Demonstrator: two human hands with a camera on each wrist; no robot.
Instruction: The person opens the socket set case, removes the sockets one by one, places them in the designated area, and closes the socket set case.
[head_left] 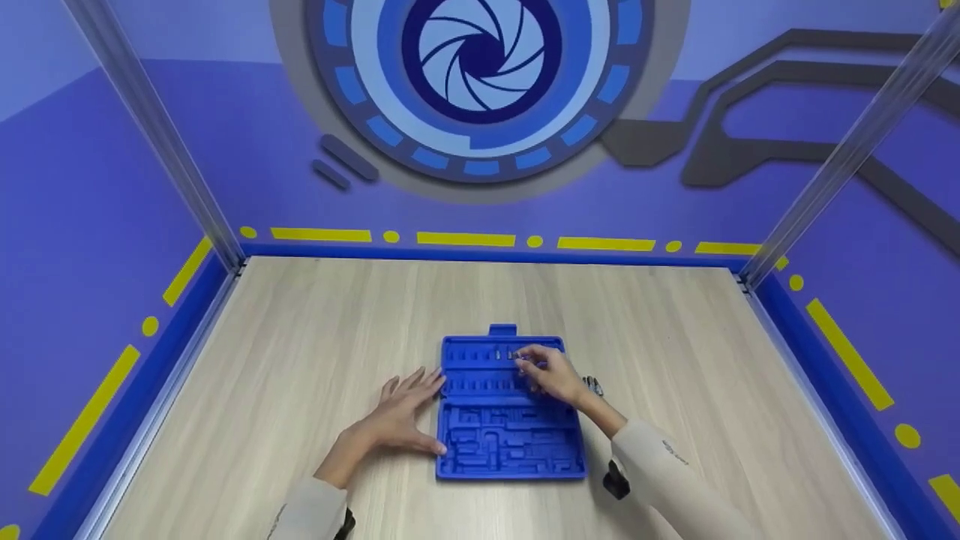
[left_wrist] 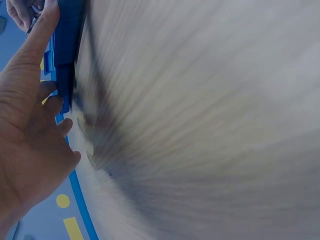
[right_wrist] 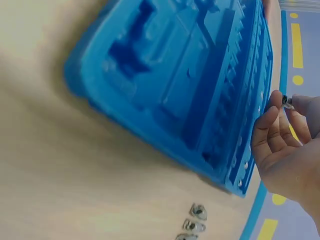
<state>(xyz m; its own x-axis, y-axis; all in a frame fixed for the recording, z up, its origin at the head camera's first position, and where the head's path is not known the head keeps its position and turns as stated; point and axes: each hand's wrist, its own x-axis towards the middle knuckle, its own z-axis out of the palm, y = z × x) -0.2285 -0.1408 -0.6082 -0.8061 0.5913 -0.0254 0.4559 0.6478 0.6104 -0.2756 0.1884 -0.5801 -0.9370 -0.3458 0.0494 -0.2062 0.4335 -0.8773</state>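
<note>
Steadily brace blue case [head_left: 510, 475] with left hand [head_left: 394, 421], spread along its left edge; over its far slots [head_left: 472, 355], align metal piece [right_wrist: 286, 101], pinched in right hand [head_left: 553, 373], before pressing.

My left hand [left_wrist: 32, 147] fills the left side of the frame, thumb pointing up to the top edge, its tip overlapping the blue case [left_wrist: 71, 35]. My other fingers spread apart below it, the upper ones by the case's lower end. In the upper left corner my right hand [left_wrist: 18, 12] pinches a small piece [left_wrist: 33, 23], too tiny to make out. Pale table [left_wrist: 215, 110] takes up the centre and right; a yellow dot [left_wrist: 62, 201] and bar [left_wrist: 73, 229] show at lower left.
</note>
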